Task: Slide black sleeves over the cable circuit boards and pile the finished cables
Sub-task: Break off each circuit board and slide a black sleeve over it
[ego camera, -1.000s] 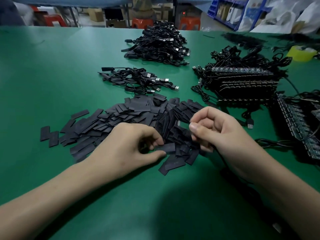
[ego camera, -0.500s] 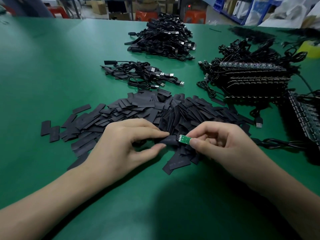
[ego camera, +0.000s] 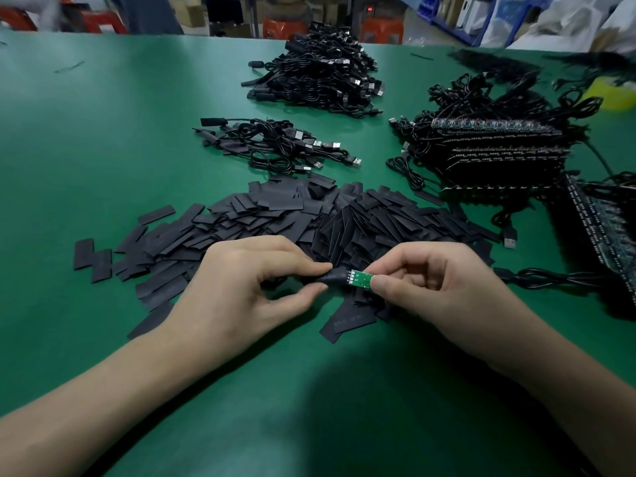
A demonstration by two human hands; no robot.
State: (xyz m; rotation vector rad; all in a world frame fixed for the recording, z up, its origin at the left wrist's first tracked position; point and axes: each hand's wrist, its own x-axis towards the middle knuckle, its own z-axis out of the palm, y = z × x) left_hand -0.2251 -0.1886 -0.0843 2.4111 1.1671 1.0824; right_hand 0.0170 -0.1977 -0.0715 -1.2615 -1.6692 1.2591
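Since a second ago: brought the right hand (ego camera: 444,287) down and in toward the left hand (ego camera: 247,287) — nearly fingertip to fingertip. Turned the green circuit board (ego camera: 361,280) out into view, hidden before. Set the black sleeve (ego camera: 335,277) mouth-first against the board's left end.

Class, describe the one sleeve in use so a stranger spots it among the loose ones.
Find the heap of black sleeves on the green table. At its near edge the left hand pinches one sleeve. Only it has a green circuit board at its end.
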